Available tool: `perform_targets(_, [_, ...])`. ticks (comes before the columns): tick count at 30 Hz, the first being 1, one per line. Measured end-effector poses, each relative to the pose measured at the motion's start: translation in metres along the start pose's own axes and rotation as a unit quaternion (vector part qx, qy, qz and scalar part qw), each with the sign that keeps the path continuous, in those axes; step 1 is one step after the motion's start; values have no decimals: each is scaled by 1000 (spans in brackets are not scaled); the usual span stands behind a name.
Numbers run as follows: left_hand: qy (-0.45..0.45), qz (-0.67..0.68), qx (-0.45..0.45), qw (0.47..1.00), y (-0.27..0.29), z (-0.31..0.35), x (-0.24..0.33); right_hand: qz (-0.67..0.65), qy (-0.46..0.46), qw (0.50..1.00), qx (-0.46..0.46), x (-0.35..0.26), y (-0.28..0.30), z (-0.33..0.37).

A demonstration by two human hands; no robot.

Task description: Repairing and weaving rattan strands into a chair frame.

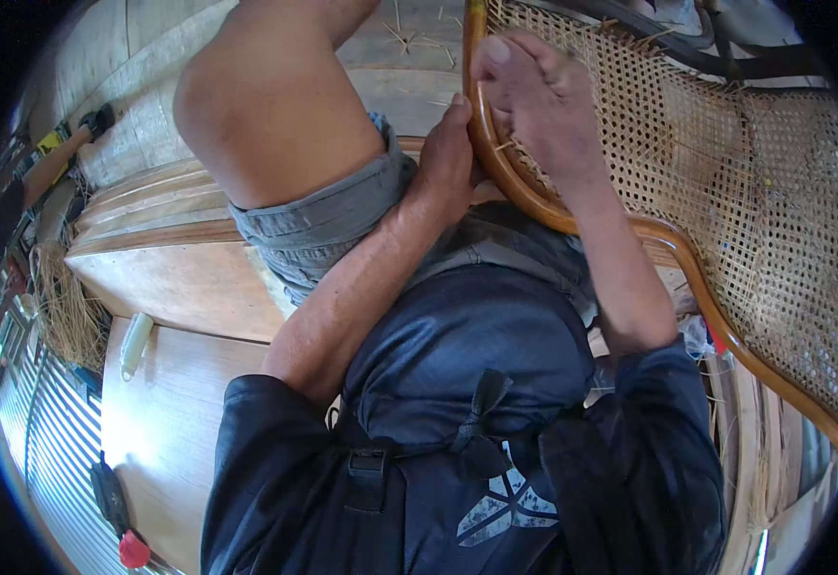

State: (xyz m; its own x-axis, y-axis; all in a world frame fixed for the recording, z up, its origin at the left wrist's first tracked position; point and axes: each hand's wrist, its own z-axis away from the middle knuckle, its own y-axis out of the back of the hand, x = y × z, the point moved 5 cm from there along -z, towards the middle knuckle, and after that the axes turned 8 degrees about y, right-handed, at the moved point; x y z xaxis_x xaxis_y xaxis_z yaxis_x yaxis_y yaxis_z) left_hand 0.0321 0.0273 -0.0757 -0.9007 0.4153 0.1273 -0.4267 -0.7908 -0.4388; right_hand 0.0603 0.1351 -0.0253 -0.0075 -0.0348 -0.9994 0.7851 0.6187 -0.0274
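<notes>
A curved, varnished wooden frame (524,196) with woven cane mesh (668,125) leans across my lap on the right. My left hand (449,158) grips the frame's outer edge; its thumb lies along the wood and the other fingers are mostly hidden behind it. Over the inner corner of the frame, my right hand (543,101) is closed with fingers curled and thumb pressed in. What it pinches, if anything, is hidden. A short pale strand (505,147) crosses the frame between the hands. Loose cane ends stick out along the far edge of the mesh.
Beside me on the left stands a wooden box-like bench (179,278), with a pale cylindrical container (135,345) next to it. A bundle of cane strands (69,302) hangs further left. Cane scraps (414,40) litter the floor ahead. A dark curved bar (725,62) runs behind the mesh.
</notes>
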Motion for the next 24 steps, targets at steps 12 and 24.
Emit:
perform_targets(12, [-68, -176, 51, 981, 7, -22, 2, -195, 5, 968, 157, -67, 91, -58])
perform_targets(24, [-63, -154, 53, 985, 12, -18, -1, -331, -114, 898, 268, 22, 75, 5])
